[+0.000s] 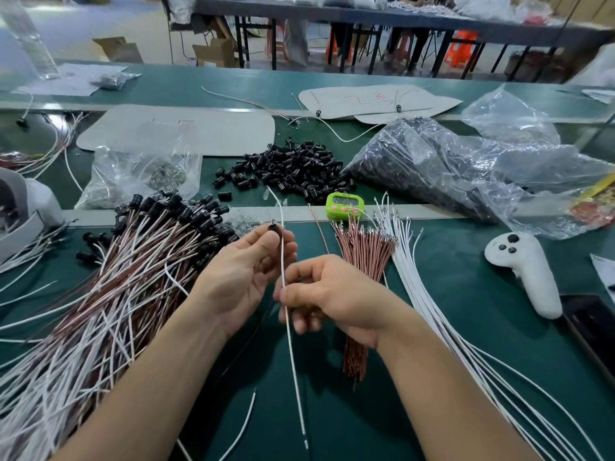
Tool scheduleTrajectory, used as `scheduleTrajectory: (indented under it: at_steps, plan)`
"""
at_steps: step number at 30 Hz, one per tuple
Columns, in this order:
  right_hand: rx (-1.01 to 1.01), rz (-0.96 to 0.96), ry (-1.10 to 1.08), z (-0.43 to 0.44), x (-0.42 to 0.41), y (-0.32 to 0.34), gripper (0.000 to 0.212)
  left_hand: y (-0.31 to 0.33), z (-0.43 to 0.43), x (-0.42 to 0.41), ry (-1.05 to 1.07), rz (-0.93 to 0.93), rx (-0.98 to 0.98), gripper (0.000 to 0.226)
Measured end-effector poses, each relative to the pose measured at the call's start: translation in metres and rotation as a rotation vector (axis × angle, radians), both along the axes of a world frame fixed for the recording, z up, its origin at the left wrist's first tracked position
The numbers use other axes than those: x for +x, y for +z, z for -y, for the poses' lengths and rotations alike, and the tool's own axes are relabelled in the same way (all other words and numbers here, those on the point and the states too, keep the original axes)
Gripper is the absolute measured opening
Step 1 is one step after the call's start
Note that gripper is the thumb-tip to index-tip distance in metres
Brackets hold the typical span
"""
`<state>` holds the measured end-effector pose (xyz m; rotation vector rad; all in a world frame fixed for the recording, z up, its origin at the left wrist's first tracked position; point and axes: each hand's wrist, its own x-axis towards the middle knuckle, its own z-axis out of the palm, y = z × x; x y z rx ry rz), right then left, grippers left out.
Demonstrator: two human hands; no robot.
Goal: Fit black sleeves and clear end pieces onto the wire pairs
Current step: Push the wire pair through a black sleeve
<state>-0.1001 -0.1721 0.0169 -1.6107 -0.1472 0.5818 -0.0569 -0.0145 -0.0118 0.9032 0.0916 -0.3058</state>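
Wire (282,257), slim, white, in right hand (329,294); black sleeve (273,228) in left hand (246,267)

A green workbench (432,344) (seen from above) carries a heap of sleeved wire pairs (116,277) at 9 o'clock, loose black sleeves (293,168) at 12, clear plastic bags (449,168) at 2, a white controller (522,271) at 3, white wires (442,311) at 4, and a green timer (344,204) just above centre.

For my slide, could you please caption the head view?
Left hand pinches black sleeve; right hand holds white wire.
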Motion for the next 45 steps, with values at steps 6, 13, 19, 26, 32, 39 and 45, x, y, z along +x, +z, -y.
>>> scheduleTrajectory:
  at_steps: [6, 13, 19, 26, 32, 39, 45]
  plan:
    - [0.255, 0.031, -0.461, 0.019, 0.022, 0.002, 0.017, 0.0, 0.006, -0.004, 0.031, 0.106, 0.227, 0.015]
    - [0.267, 0.246, -0.638, 0.013, 0.03, -0.016, 0.026, -0.005, 0.017, -0.011, -0.075, 0.308, 0.675, 0.016]
    - [0.161, 0.312, -0.617, 0.012, 0.03, -0.02, 0.012, -0.002, 0.015, -0.01, -0.078, 0.274, 0.571, 0.016]
    - [0.065, 0.331, -0.532, 0.01, 0.027, -0.023, 0.017, -0.001, 0.015, -0.013, -0.072, 0.302, 0.502, 0.012]
    - [0.285, 0.3, -0.759, 0.014, 0.03, -0.023, 0.027, -0.001, 0.015, -0.014, -0.119, 0.297, 0.541, 0.015]
    - [0.041, 0.323, -0.539, 0.01, 0.028, -0.025, 0.009, -0.001, 0.013, -0.014, -0.126, 0.279, 0.512, 0.011]
    - [0.193, 0.319, -0.777, 0.013, 0.029, -0.025, 0.018, -0.002, 0.014, -0.012, -0.074, 0.252, 0.498, 0.012]
